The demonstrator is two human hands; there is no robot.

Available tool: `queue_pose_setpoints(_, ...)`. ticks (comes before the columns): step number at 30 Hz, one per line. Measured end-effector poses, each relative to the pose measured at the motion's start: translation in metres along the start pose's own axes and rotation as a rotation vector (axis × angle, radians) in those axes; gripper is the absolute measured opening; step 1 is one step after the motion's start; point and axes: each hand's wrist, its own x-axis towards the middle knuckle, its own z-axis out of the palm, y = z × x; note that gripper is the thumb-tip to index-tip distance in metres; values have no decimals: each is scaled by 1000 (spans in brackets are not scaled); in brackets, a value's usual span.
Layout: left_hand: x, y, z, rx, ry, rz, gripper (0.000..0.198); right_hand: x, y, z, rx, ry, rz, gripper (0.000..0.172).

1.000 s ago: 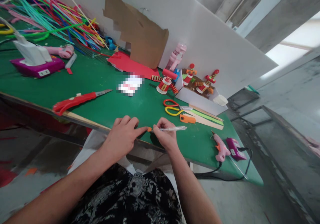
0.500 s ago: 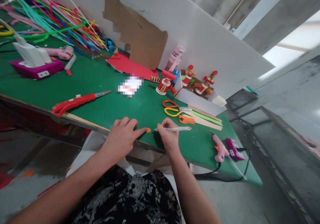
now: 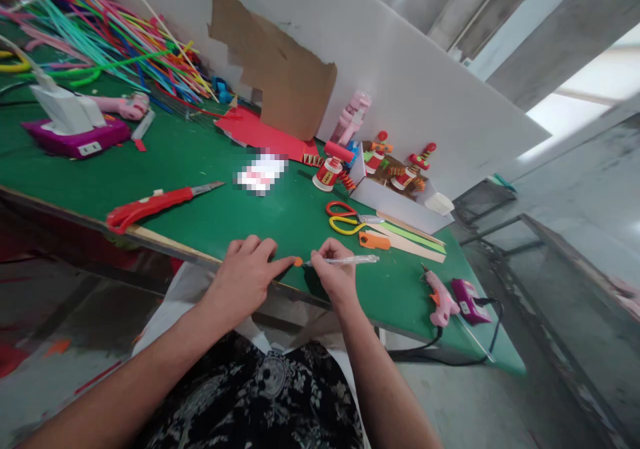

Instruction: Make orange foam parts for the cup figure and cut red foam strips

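My left hand (image 3: pixel 247 272) lies at the near table edge, fingers curled and one digit stretched to the right. Its tip holds a small orange disc (image 3: pixel 299 261) down on the green tabletop. Closed around a clear pen (image 3: pixel 353 259), my right hand (image 3: pixel 336 272) is just right of the disc. The pen's tip points left at the disc; whether it touches cannot be made out. Scissors (image 3: pixel 345 219) with one red and one yellow handle lie beyond my right hand, beside an orange piece (image 3: pixel 374 240) and paper strips (image 3: pixel 413 242).
A red-handled cutter (image 3: pixel 155 207) lies left near the edge. Behind are red card (image 3: pixel 270 135), a red-and-white cup figure (image 3: pixel 327 173) and a white box (image 3: pixel 400 202) of similar figures. Rightward sit a pink glue gun (image 3: pixel 441 301) and purple power block (image 3: pixel 470 301). Pipe cleaners (image 3: pixel 125 42) heap far left.
My right hand and the pen have shifted slightly left, closer to the orange disc. My left hand stays on the disc. The view has moved a little.
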Motion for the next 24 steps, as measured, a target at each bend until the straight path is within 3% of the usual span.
queue_pose_setpoints(24,-2,-1,4,3,59,7,56,2,4,1,-47,7,-39,21)
